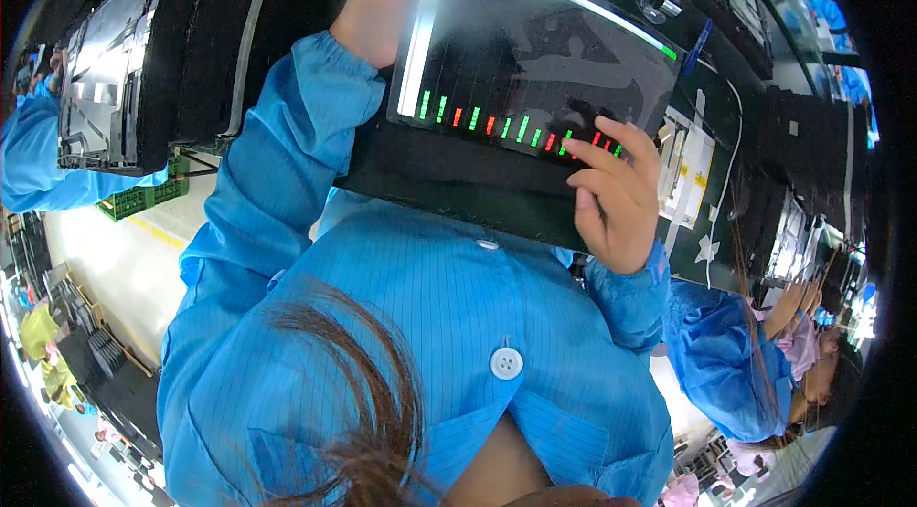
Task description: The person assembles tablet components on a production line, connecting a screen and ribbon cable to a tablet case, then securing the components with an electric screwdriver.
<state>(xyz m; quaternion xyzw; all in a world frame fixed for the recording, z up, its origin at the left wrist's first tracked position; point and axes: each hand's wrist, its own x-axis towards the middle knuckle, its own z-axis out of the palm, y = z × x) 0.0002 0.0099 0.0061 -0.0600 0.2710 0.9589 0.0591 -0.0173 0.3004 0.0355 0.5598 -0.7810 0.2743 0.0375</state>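
**Handling note: screen (pixel 535 44) being gripped by the left hand (pixel 374 10)**

The screen is sitting in front of the chest over the dark bench (pixel 468 192), glowing white along its left and upper edges, with red and green bars running along its lower part. Whether it is lying flat or leaning on something, I am not telling from this view. The left hand is closing round the upper left corner, a finger showing beyond the top edge. The right hand (pixel 621 192) is holding nothing: its fingers are curling loosely, the index reaching over the bars at lower right; contact or hovering, cannot tell.

Judgement: it is looking stiff, thin, fairly light, slick-faced and fragile. Opposite side edges are offering the best hold; pressing on the face is risking marks or cracks.

Surface: taped paper sheets (pixel 686 173) are lying right of the screen; a blue pen (pixel 700 45) is resting near its upper right corner.

Room: a co-worker's blue sleeve (pixel 716 354) is showing at right; a green crate (pixel 143 199) is standing at left above a pale floor (pixel 105 244).
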